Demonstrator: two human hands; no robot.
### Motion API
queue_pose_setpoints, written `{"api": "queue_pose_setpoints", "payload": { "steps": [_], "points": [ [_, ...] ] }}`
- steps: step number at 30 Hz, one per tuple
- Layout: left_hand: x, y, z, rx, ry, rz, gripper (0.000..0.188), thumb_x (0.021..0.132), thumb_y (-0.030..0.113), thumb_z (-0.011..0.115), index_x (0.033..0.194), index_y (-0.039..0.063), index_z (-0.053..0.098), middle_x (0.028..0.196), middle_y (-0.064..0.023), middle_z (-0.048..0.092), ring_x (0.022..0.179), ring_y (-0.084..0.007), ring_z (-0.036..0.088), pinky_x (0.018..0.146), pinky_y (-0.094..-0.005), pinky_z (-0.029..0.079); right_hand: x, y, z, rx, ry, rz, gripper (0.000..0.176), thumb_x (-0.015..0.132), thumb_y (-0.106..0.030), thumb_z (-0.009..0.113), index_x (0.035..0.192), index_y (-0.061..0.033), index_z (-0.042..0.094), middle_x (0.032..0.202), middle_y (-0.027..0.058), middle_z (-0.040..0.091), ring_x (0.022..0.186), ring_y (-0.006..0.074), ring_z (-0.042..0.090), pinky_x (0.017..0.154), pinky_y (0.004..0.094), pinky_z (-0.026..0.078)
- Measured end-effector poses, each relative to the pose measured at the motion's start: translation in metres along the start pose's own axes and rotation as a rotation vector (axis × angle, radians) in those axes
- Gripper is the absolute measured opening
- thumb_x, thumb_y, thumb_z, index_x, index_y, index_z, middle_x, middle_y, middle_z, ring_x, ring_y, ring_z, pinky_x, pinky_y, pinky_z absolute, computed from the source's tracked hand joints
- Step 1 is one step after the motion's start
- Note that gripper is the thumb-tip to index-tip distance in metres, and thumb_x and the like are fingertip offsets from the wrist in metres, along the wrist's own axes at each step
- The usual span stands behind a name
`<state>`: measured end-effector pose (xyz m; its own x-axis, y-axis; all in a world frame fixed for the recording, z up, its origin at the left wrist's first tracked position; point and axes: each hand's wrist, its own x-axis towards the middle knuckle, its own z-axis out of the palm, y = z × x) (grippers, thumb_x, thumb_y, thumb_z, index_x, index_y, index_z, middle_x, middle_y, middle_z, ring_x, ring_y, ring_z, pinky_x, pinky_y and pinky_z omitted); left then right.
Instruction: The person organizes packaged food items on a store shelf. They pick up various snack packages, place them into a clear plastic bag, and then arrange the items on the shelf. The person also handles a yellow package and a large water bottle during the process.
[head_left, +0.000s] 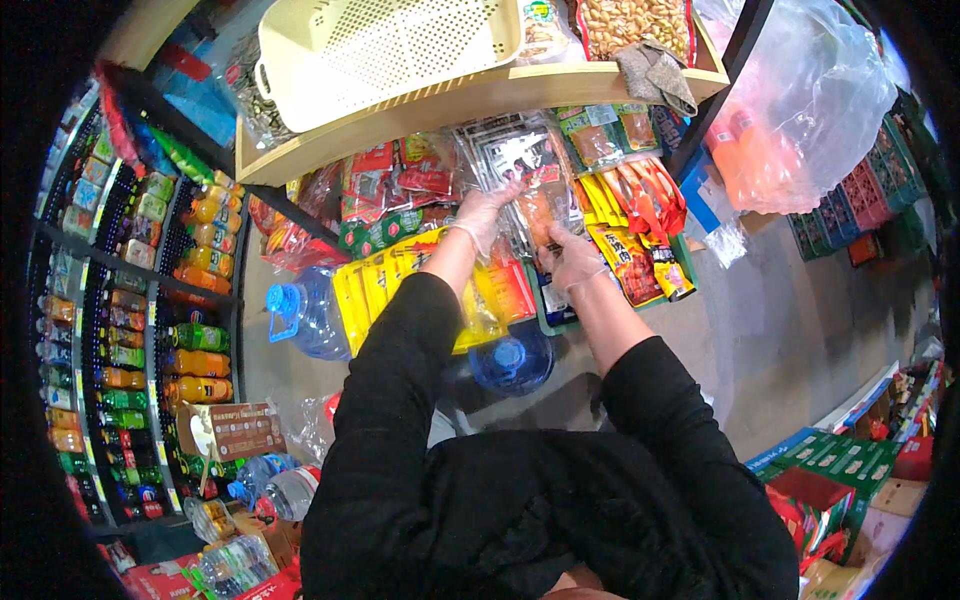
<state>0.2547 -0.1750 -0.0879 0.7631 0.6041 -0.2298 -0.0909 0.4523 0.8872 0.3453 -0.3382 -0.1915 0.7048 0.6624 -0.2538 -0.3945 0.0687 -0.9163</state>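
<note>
Both hands wear thin clear plastic gloves. My left hand grips the left side of a clear-wrapped snack packet, which has black and white print and brownish food inside. Lower down, my right hand holds the same packet near its bottom edge. Similar clear packets with black print lie behind it, partly under the wooden shelf edge. Yellow snack bags stand in a row beside my left forearm. To the right of my right hand are a yellow-and-red meat snack bag and red-orange packets.
A wooden shelf overhangs the packets, bearing a perforated cream basket and a grey cloth. Large blue-tinted water jugs stand on the floor. Drink racks line the left; bagged orange bottles sit right.
</note>
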Motion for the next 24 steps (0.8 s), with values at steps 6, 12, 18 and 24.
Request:
{"api": "queue_pose_setpoints", "payload": {
  "steps": [6, 12, 18, 24],
  "points": [
    [0.031, 0.007, -0.027, 0.014, 0.038, -0.147, 0.037, 0.092, 0.024, 0.078, 0.122, 0.005, 0.069, 0.110, -0.0057, 0.074, 0.098, -0.0207, 0.069, 0.085, -0.0404, 0.053, -0.002, -0.059, 0.047, 0.487, 0.098, 0.453, 0.046, 0.094, -0.007, 0.069, 0.135, -0.0204, 0.053, 0.125, 0.0039, 0.063, 0.102, 0.0259, 0.060, 0.082, 0.0447, 0.053],
    [0.044, 0.025, -0.003, 0.306, 0.165, -0.290, 0.035, 0.095, 0.032, 0.073, 0.120, 0.009, 0.065, 0.104, -0.0080, 0.072, 0.080, -0.0246, 0.070, 0.058, -0.0427, 0.054, 0.036, -0.025, 0.048, 0.573, 0.206, 0.263, 0.049, 0.096, -0.003, 0.065, 0.138, -0.0232, 0.050, 0.125, 0.0036, 0.063, 0.101, 0.0225, 0.061, 0.086, 0.0374, 0.055],
    [0.044, 0.024, -0.013, 0.327, 0.153, -0.257, 0.038, 0.095, 0.027, 0.072, 0.126, 0.009, 0.060, 0.117, -0.0107, 0.068, 0.103, -0.0248, 0.066, 0.075, -0.0466, 0.056, 0.055, -0.008, 0.053, 0.628, 0.211, 0.379, 0.045, 0.096, -0.001, 0.062, 0.138, -0.0157, 0.051, 0.130, 0.0100, 0.063, 0.114, 0.0276, 0.065, 0.091, 0.0378, 0.058],
    [-0.069, 0.072, 0.006, 0.286, 0.066, -0.103, 0.062, 0.098, 0.026, 0.068, 0.149, -0.001, 0.047, 0.139, -0.0127, 0.061, 0.123, -0.0237, 0.061, 0.109, -0.0392, 0.046, 0.049, -0.013, 0.058, 0.364, 0.297, 0.220, 0.025, 0.100, -0.003, 0.058, 0.124, -0.0105, 0.058, 0.114, 0.0086, 0.065, 0.093, 0.0243, 0.068, 0.077, 0.0400, 0.065]
  ]
}}
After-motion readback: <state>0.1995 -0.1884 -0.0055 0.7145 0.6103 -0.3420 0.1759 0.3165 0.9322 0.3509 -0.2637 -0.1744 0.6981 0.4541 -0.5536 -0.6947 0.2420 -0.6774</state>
